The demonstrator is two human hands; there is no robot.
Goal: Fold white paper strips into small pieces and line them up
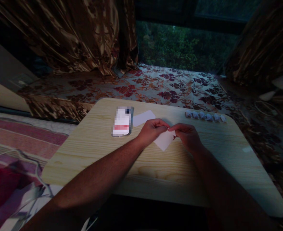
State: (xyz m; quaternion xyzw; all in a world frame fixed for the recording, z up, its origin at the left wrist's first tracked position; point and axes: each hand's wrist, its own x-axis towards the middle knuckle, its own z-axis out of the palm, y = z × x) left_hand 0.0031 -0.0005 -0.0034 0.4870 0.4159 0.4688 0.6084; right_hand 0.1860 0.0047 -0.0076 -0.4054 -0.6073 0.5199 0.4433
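Observation:
Both hands meet over the middle of a light wooden table, pinching one piece of white paper [164,141]. My left hand [153,130] grips its upper left side, with thumb and fingertips closed on the edge. From the other side my right hand [187,134] pinches the upper right part, where a small flap or fold shows. The paper's lower corner points toward me. Just beyond my left hand lies a flat pale sheet of paper [143,118]. Several small folded white paper pieces [205,115] stand in a row at the table's far right.
The wooden table [88,154] has rounded corners. A phone-like item [121,122], blurred by pixelation, lies left of the sheet. A small pale scrap [247,149] sits near the right edge. White cables [37,166] run over the striped bedding [35,138] at left.

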